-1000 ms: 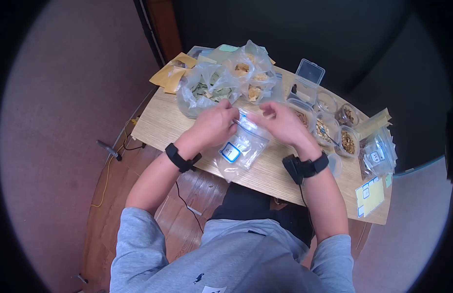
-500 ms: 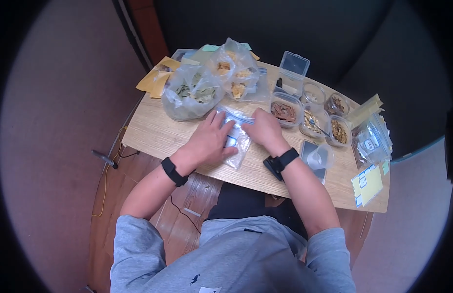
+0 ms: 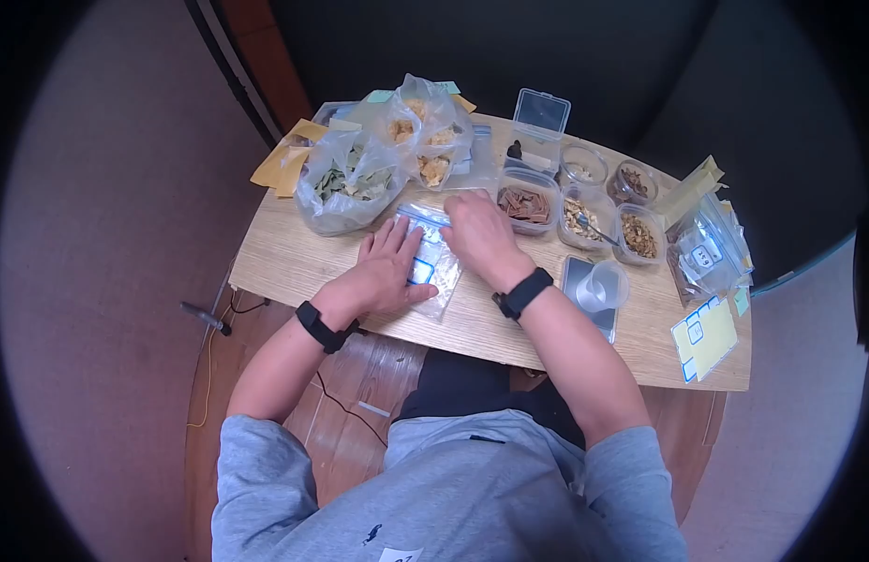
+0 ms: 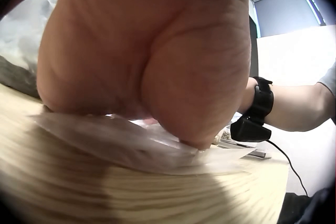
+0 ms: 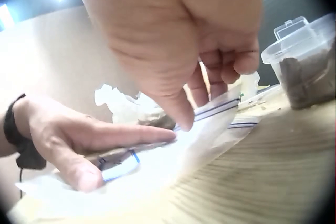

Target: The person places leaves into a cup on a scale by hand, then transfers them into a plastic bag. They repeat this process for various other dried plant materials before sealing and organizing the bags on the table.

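Observation:
A clear zip-lock bag (image 3: 444,288) with a blue-edged label (image 3: 420,272) lies flat on the wooden table, its zip strip at the far end. My left hand (image 3: 380,273) rests on the bag with fingers straight and spread, covering part of the label. At the bag's far right corner, my right hand (image 3: 481,239) pinches the zip strip (image 5: 218,109) between thumb and fingers. The right wrist view shows that edge lifted a little. In the left wrist view, the palm (image 4: 147,50) hides most of the bag.
Bags of green leaves (image 3: 355,183) and yellowish pieces (image 3: 432,169) stand behind my hands. Right of them are tubs of reddish-brown strips (image 3: 525,205) and dried bits (image 3: 638,236). A small cup (image 3: 601,286) sits on a dark flat device (image 3: 575,272). Filled packets (image 3: 704,258) lie at the far right.
The bag has gone from being held at its top by both hands to lying flat. My left hand has let go and spread over it; my right stays at the zip end.

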{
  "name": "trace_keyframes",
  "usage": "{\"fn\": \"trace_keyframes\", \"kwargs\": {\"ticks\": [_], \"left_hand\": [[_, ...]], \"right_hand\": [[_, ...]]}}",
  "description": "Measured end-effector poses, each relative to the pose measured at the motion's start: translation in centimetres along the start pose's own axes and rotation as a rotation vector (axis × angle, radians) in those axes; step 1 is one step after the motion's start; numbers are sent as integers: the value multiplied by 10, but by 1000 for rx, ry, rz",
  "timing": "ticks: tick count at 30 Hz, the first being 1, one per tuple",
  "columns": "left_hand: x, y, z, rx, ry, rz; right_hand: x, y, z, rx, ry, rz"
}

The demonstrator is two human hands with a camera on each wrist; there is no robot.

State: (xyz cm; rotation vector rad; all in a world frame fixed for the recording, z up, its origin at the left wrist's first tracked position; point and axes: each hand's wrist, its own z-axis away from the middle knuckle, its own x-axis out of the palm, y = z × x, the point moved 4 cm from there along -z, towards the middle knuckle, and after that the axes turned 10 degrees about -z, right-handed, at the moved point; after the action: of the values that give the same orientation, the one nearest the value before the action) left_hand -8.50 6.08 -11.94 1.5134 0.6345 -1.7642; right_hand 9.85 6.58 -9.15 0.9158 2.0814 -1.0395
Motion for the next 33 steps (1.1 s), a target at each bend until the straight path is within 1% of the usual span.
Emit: {"fn": "trace_keyframes", "kwargs": {"ticks": [1, 3, 4, 6, 7, 8, 10, 13, 14, 16, 17, 19, 20, 22, 24, 26, 27, 29, 31, 33], "left_hand": [[0, -1, -1, -8, 3, -2], [3, -5, -3, -31, -6, 51], [6, -7, -4, -37, -13, 52], [9, -9, -6, -30, 0, 97], [10, -9, -6, -33, -3, 96], [10, -9, -6, -32, 4, 105], [10, -10, -6, -32, 11, 113], [11, -11, -5, -24, 12, 107], [12, -10, -5, -22, -6, 77], [12, -9, -4, -17, -23, 48], [12, -8, -3, -20, -37, 31], [13, -7, -2, -18, -49, 13], [14, -8, 0, -22, -24, 26], [15, -5, 1, 17, 7, 47], [9, -3, 0, 2, -19, -5], [-4, 4, 0, 4, 2, 21], [-5, 8, -1, 51, 4, 26], [-10, 4, -2, 20, 84, -45], [-9, 1, -1, 24, 125, -59], [-17, 6, 1, 23, 204, -81]], "right_hand": [[4, 2, -5, -8, 1, -4], [21, 2, -15, -59, -68, 57], [22, 0, -21, -59, -72, 48], [33, 6, -34, 238, -402, -90], [40, 10, -39, 341, -441, -128], [42, 12, -44, 341, -442, -132], [47, 15, -51, 397, -460, -266], [51, 19, -56, 419, -508, -312], [53, 20, -56, 420, -509, -310], [51, 26, -53, 478, -361, -275], [56, 27, -48, 479, -362, -274], [55, 21, -42, 268, -137, -110], [57, 20, -40, 273, -135, -104], [56, 14, -37, 115, -54, -16], [35, -1, -29, -3, -39, 27], [5, -23, -21, 12, -26, 11], [-9, -30, -12, 18, -21, 37], [-42, -43, 2, 25, -3, 69], [-89, -52, 28, 14, 3, -45], [-133, -55, 52, 122, -63, -37]]}}
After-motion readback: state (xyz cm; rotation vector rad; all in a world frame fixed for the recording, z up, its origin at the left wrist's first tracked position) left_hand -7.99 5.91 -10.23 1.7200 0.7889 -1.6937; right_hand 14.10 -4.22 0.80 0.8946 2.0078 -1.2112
